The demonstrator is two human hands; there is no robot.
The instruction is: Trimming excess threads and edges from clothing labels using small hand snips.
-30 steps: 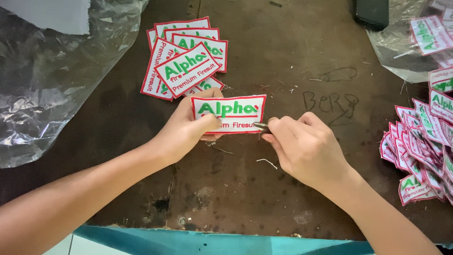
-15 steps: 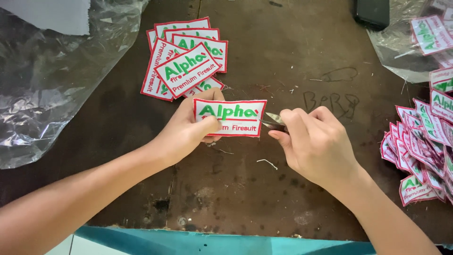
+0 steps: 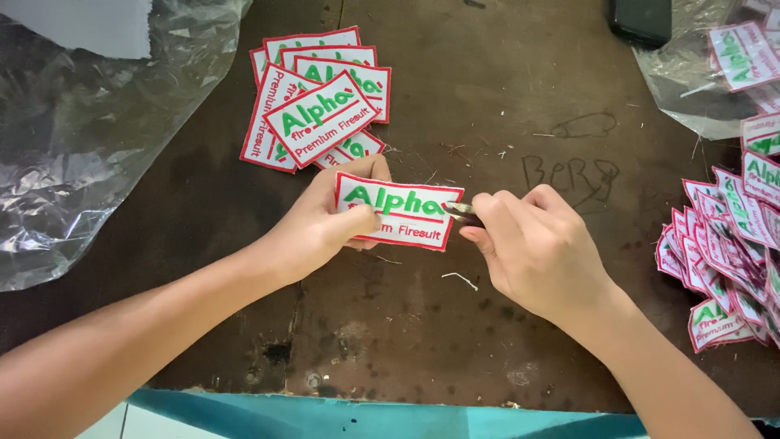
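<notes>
Head view looks down on a dark brown wooden table [image 3: 487, 341], scuffed and scribbled on, with a turquoise edge along its near side. A large sheet of crumpled clear plastic [image 3: 89, 146] covers the table's left part. At the far right lies a heap of embroidered patches [image 3: 731, 260], white with red borders and green lettering, and above it a clear bag of more patches [image 3: 731, 65]. A smaller fanned stack of patches [image 3: 317, 106] sits at the upper middle, just beyond the hands. A dark phone-like object [image 3: 642, 20] lies at the top edge.

The left hand [image 3: 325, 223] pinches one rectangular patch [image 3: 402, 210] at its left end, thumb on the face and fingers curled behind, holding it just above the table at the centre. The right hand [image 3: 536, 244] has its fingers pressed together around small metal thread snips [image 3: 459, 211], whose tip touches the patch's right edge. A loose white thread [image 3: 461, 279] lies on the table below the patch.
</notes>
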